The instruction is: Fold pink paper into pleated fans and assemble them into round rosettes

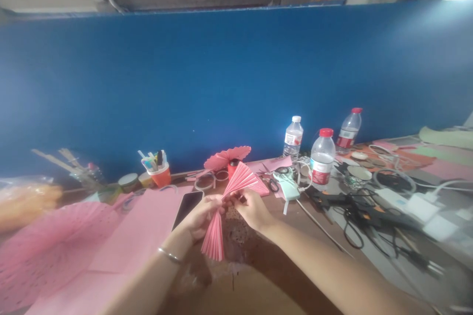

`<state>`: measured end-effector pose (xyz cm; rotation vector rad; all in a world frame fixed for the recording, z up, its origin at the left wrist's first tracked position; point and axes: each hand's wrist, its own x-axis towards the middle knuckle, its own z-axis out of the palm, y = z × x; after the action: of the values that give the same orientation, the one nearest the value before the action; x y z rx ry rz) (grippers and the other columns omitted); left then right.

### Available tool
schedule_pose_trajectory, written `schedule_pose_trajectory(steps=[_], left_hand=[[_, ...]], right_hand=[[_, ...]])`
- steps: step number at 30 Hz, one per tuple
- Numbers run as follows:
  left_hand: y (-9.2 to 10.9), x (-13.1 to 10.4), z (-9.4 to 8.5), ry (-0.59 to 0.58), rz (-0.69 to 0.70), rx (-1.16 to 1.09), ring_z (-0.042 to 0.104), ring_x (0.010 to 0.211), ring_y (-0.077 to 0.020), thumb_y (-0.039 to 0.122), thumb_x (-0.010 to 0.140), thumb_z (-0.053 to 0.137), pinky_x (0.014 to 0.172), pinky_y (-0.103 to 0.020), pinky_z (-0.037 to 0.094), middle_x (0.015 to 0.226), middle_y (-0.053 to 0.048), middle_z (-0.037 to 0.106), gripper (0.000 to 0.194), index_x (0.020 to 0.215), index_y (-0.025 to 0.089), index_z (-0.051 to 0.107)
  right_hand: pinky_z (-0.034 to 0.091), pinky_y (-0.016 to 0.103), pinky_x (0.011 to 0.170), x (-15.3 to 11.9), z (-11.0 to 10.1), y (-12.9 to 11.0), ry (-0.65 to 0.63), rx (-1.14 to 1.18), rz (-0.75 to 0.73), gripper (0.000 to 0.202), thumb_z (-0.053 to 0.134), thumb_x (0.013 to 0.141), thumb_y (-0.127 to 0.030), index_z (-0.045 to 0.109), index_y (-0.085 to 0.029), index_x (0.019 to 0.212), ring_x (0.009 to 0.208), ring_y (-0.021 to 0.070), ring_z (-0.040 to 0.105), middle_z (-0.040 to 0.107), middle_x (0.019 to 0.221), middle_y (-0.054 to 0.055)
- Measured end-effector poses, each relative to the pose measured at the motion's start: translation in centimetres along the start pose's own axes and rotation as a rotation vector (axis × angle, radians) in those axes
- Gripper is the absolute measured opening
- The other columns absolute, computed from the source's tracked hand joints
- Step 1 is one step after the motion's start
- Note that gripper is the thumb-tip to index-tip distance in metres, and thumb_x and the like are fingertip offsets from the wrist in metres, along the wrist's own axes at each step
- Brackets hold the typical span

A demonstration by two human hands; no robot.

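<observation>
A pleated pink paper fan (242,177) is pinched at its narrow middle, with one half spreading up to the right and the other hanging down. My left hand (204,214) is closed on the middle from the left. My right hand (253,210) has its fingers bent at the same middle, from the right; whether they hold anything besides the paper is hidden. Behind the hands, another pink pleated paper piece (226,157) rests near a small red container (232,170). A phone (187,208) lies just left of my left hand.
Pink paper sheets (136,229) and a large pink pleated fan (55,251) cover the left. An orange pen cup (160,175) stands behind. On the right are water bottles (322,160), a pale green power bank (287,186), cables and white chargers (424,206). A blue partition (221,78) closes off the back.
</observation>
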<state>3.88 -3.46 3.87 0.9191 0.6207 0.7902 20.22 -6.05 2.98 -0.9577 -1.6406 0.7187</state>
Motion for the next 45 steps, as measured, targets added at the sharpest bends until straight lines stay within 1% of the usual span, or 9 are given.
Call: schedule_pose_trajectory(steps=[3, 6, 8, 14, 21, 27, 31, 37, 45], left_hand=[[-0.1, 0.1, -0.3, 0.046, 0.012, -0.012, 0.051, 0.056, -0.0037, 0.017, 0.063, 0.072, 0.055, -0.015, 0.04, 0.071, -0.003, 0.059, 0.016, 0.075, 0.009, 0.065], [0.0, 0.1, -0.5, 0.067, 0.037, -0.004, 0.051, 0.055, -0.0035, 0.016, 0.063, 0.072, 0.054, -0.014, 0.04, 0.071, -0.003, 0.06, 0.015, 0.074, 0.009, 0.065], [0.3, 0.1, -0.6, 0.073, 0.058, 0.012, 0.05, 0.055, -0.0031, 0.018, 0.063, 0.072, 0.053, -0.014, 0.04, 0.073, -0.003, 0.061, 0.016, 0.075, 0.01, 0.066], [0.5, 0.3, -1.0, 0.065, 0.106, 0.013, 0.049, 0.055, -0.0024, 0.018, 0.066, 0.071, 0.054, -0.014, 0.042, 0.077, -0.004, 0.061, 0.018, 0.08, 0.009, 0.066], [0.4, 0.3, -1.1, 0.059, 0.119, -0.055, 0.048, 0.055, -0.0027, 0.019, 0.07, 0.068, 0.054, -0.015, 0.043, 0.078, -0.005, 0.06, 0.019, 0.085, 0.008, 0.065], [2.3, 0.0, -0.7, 0.025, 0.226, 0.008, 0.05, 0.056, -0.0037, 0.019, 0.067, 0.07, 0.055, -0.015, 0.042, 0.075, -0.004, 0.06, 0.019, 0.082, 0.008, 0.066], [3.9, -0.6, -0.3, 0.041, 0.392, 0.106, 0.052, 0.057, -0.0056, 0.018, 0.065, 0.071, 0.055, -0.017, 0.042, 0.073, -0.003, 0.063, 0.014, 0.076, 0.01, 0.067], [5.9, -1.6, -0.1, 0.068, 0.622, 0.104, 0.059, 0.063, -0.0106, 0.016, 0.062, 0.072, 0.059, -0.022, 0.047, 0.079, -0.004, 0.068, 0.015, 0.077, 0.015, 0.068], [5.8, -1.3, -0.5, 0.238, 0.716, 0.306, 0.062, 0.064, -0.0128, 0.017, 0.062, 0.073, 0.059, -0.022, 0.049, 0.076, -0.004, 0.07, 0.018, 0.08, 0.017, 0.069]], right_hand=[[0.039, 0.025, 0.058, 0.3, -0.3, 0.0, -0.063, -0.102, -0.052, 0.023, 0.044, 0.085, -0.024, 0.065, -0.019, 0.077, 0.062, 0.0149, 0.057, 0.065, 0.071, 0.003], [0.036, 0.024, 0.055, 1.2, -1.8, 0.8, -0.076, -0.483, 0.019, 0.026, 0.041, 0.086, -0.025, 0.064, -0.02, 0.076, 0.058, 0.0136, 0.055, 0.064, 0.068, 0.001], [0.034, 0.024, 0.054, 2.0, -3.7, 2.0, -0.019, -0.773, 0.136, 0.021, 0.043, 0.083, -0.022, 0.064, -0.019, 0.079, 0.059, 0.0152, 0.055, 0.064, 0.068, 0.002], [0.033, 0.034, 0.072, 2.3, -9.0, 5.5, 0.136, -1.109, 0.267, 0.025, 0.042, 0.076, -0.007, 0.061, -0.007, 0.091, 0.092, 0.0288, 0.051, 0.059, 0.094, 0.02], [0.035, 0.042, 0.076, 1.6, -9.1, 6.2, 0.214, -1.303, 0.346, 0.025, 0.049, 0.074, -0.012, 0.061, -0.001, 0.093, 0.097, 0.036, 0.048, 0.057, 0.093, 0.024], [0.039, 0.036, 0.071, 2.0, -9.7, 6.4, 0.199, -1.277, 0.352, 0.014, 0.052, 0.074, -0.013, 0.065, -0.008, 0.079, 0.09, 0.0315, 0.055, 0.062, 0.089, 0.019], [0.04, 0.034, 0.068, 2.4, -9.9, 5.6, 0.217, -1.19, 0.358, 0.02, 0.055, 0.074, -0.019, 0.062, -0.008, 0.089, 0.088, 0.0308, 0.058, 0.064, 0.088, 0.019], [0.04, 0.021, 0.057, 3.6, -8.1, 3.2, 0.079, -0.88, 0.265, 0.018, 0.052, 0.076, -0.029, 0.062, -0.018, 0.088, 0.068, 0.0156, 0.062, 0.067, 0.075, 0.003], [0.033, 0.023, 0.052, 3.2, -5.6, 2.1, 0.073, -0.389, 0.272, 0.024, 0.055, 0.072, -0.041, 0.053, -0.017, 0.071, 0.058, 0.0132, 0.048, 0.055, 0.064, 0.001]])
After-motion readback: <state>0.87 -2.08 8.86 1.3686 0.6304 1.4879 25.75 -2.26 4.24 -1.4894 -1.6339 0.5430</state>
